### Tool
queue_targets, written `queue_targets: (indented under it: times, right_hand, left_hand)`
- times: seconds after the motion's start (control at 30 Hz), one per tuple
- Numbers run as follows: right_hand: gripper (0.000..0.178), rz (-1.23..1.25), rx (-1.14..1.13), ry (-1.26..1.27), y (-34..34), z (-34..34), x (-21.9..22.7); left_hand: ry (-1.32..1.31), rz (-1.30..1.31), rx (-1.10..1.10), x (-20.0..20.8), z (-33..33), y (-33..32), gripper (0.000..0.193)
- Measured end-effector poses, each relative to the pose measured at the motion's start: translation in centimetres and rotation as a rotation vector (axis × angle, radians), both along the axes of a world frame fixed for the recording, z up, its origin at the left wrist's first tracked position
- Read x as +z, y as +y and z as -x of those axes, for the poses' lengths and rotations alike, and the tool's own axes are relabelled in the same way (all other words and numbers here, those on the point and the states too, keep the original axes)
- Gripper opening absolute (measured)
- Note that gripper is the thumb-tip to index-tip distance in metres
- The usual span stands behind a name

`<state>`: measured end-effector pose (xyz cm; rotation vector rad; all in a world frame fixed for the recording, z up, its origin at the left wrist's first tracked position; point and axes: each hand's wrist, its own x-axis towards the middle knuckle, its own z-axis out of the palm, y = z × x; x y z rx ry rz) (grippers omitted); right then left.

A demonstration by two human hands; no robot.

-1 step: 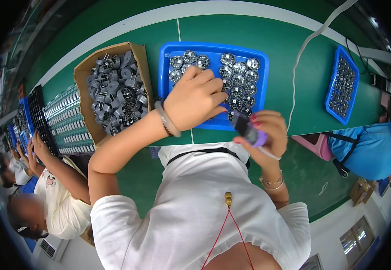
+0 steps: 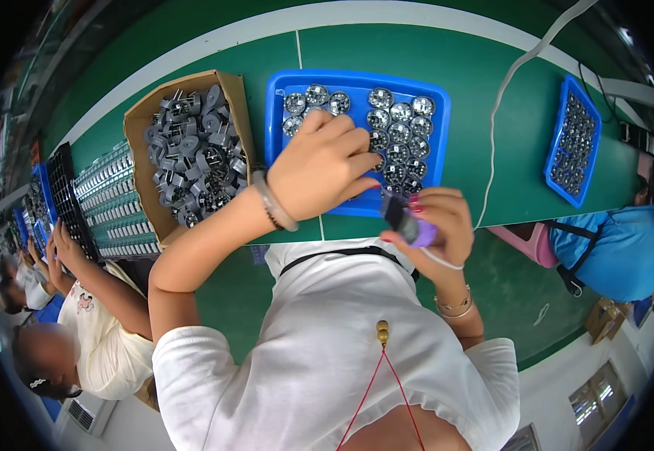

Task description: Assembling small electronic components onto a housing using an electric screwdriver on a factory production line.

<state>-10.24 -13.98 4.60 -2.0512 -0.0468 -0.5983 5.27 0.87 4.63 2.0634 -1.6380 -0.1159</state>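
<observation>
My left hand [image 2: 323, 161] reaches over a blue tray [image 2: 273, 120], its fingers bent down among round, shiny faceted parts [image 2: 398, 134]. Whatever its fingertips pinch is hidden behind the hand. By the tray's near right corner, my right hand [image 2: 447, 229] grips a small purple and black handheld device [image 2: 415, 227], its dark end pointing up and left toward the tray. A white loop or cord hangs beneath that hand. The shiny parts sit in rows, one group at the left and a larger one at the right.
An open cardboard box [image 2: 248, 135] of grey round parts with metal prongs stands left of the tray. Beyond it are racks of small pieces [image 2: 109, 199]. A white cable [image 2: 496, 105] crosses the green table. Another blue tray [image 2: 549, 169] lies at right. Co-workers [image 2: 109, 331] sit at left.
My right hand has shifted slightly left with the purple device, whose dark end has turned a little. My left hand has moved slightly left over the tray.
</observation>
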Motion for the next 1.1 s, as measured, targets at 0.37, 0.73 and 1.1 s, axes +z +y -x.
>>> queue_targets:
  times: [0.37,0.73,1.1]
  right_hand:
    - [0.048,0.133,0.02,0.084,1.9,-1.1,-2.2]
    - [0.053,0.129,0.004,0.013,1.4,-0.4,-2.0]
    - [0.057,0.088,-0.043,-0.055,1.1,0.0,-2.2]
  left_hand:
    - [0.07,-0.01,0.157,2.7,0.4,3.7,0.012]
    - [0.0,-0.033,0.077,0.6,3.1,2.7,0.007]
    - [0.016,0.124,0.133,0.7,3.4,1.9,0.007]
